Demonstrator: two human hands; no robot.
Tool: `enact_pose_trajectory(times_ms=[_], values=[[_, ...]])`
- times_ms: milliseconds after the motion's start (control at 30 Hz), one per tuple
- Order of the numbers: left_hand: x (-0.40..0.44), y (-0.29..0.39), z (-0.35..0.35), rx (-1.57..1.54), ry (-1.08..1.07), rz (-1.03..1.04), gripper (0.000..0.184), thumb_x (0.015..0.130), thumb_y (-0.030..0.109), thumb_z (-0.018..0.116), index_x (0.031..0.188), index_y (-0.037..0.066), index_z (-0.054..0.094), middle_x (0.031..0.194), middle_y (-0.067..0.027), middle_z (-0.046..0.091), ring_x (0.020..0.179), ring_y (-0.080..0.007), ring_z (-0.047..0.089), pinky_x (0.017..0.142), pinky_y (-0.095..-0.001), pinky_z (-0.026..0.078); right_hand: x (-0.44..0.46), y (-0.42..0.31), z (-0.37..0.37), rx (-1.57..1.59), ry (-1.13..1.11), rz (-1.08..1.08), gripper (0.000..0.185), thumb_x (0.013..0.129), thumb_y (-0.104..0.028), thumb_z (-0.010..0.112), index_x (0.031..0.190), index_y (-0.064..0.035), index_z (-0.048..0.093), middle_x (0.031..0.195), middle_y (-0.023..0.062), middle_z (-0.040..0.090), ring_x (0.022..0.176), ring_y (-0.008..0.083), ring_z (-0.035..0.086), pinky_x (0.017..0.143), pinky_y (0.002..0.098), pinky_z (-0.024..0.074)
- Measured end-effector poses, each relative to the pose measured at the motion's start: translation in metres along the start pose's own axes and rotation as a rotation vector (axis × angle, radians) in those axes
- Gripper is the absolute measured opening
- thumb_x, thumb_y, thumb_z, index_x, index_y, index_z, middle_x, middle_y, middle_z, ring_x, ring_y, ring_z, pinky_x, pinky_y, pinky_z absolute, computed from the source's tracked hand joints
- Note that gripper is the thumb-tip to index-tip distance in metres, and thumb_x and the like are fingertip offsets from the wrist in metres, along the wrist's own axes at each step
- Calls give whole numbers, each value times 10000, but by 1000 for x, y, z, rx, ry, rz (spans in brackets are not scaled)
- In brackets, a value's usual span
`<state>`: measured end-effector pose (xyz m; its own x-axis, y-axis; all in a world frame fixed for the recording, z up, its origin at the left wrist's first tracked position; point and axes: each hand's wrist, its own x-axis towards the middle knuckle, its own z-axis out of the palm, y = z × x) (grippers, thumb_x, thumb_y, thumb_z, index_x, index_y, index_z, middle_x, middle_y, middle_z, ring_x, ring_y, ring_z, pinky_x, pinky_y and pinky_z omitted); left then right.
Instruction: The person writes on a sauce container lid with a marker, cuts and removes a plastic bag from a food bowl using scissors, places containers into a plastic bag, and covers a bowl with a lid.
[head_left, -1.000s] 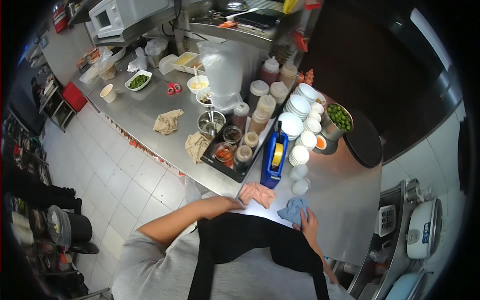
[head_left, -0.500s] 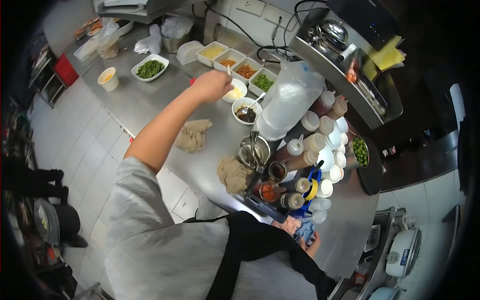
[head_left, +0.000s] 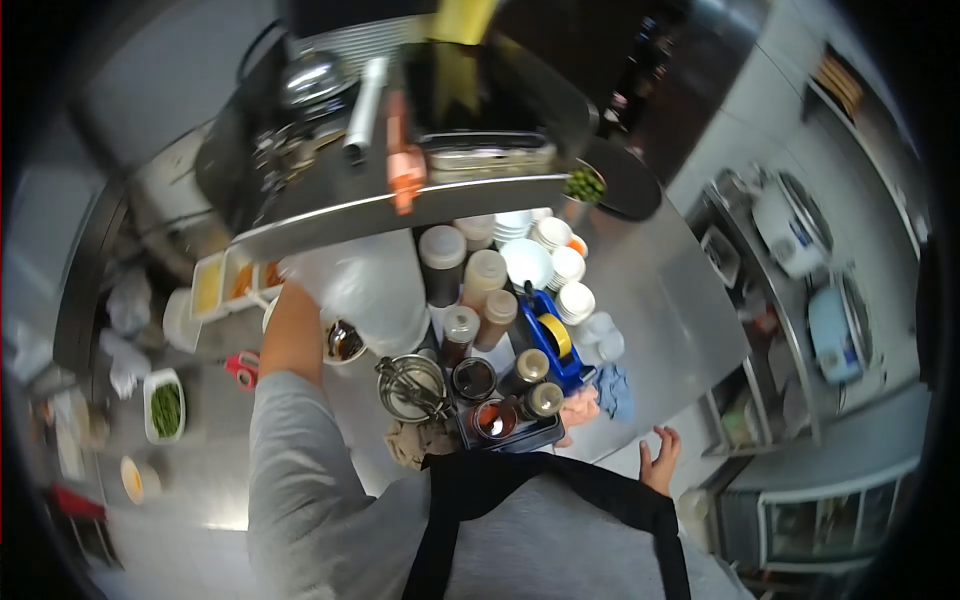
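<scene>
My left forearm (head_left: 290,340) reaches across the steel counter toward the food containers. The hand at its end is mostly hidden by the clear plastic bags (head_left: 375,290), so its fingers do not show. Close to it are a white bowl with dark sauce (head_left: 345,343) and part of another white bowl (head_left: 269,316). My right hand (head_left: 660,462) is off the counter's near edge, fingers apart and holding nothing. The blue cloth (head_left: 614,390) and pink cloth (head_left: 579,412) lie nearest to it on the counter, not touched.
Squeeze bottles (head_left: 497,315), a blue tape dispenser (head_left: 550,340) and stacked white bowls (head_left: 527,263) crowd the middle. A metal pot with utensils (head_left: 410,388) stands nearby. Green beans in a white dish (head_left: 165,408) sit left. A shelf (head_left: 400,210) overhangs the back.
The view has swung to the right. My right hand has moved away from the blue cloth, with its fingers now spread. My left hand has passed from sight behind the bags.
</scene>
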<state>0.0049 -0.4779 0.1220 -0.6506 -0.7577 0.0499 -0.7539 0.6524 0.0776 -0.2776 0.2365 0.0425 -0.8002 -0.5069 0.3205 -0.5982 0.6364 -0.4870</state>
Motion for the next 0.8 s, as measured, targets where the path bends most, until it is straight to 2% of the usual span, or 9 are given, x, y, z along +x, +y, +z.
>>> enact_pose_trajectory(times_ms=[267,467,500,633,700,800], values=[[15,11,-4,-69,-8,-66,106,760,32,557,799,-12,646,797,-150,646,724,-260,634,662,-357,509,-17,1,-6,-26,25,106,364,776,-140,684,1115,-98,560,1227,200,449,1169,373,423,995,442,355],[-13,7,-36,-402,144,-141,78,750,6,570,780,-19,637,763,-126,642,685,-215,632,619,-328,508,1,0,-7,26,39,73,363,775,-138,688,1115,-95,571,1223,198,458,1158,376,429,982,444,367],[-26,4,-45,-470,166,-150,73,749,1,572,776,-20,636,757,-122,641,678,-208,632,611,-323,507,6,-1,-8,23,48,53,344,786,-149,674,1108,-88,570,1200,175,476,1147,359,448,978,428,376],[-112,0,-80,-668,158,-204,55,742,-16,581,764,-25,631,734,-106,638,652,-178,631,583,-304,506,33,4,0,121,34,-10,361,776,-163,694,1113,-95,583,1214,182,471,1143,366,445,975,428,378],[-167,-6,-89,-657,90,-246,46,739,-25,585,757,-27,628,723,-98,636,639,-164,631,568,-294,506,57,11,1,126,47,-63,350,781,-169,688,1107,-96,585,1208,179,473,1132,361,450,969,423,379],[-248,-12,-92,-562,-18,-297,86,715,-96,602,745,-19,626,627,-48,603,524,-99,570,484,-216,465,101,37,13,174,83,-103,332,789,-174,676,1101,-98,588,1196,174,481,1114,357,458,960,419,380]])
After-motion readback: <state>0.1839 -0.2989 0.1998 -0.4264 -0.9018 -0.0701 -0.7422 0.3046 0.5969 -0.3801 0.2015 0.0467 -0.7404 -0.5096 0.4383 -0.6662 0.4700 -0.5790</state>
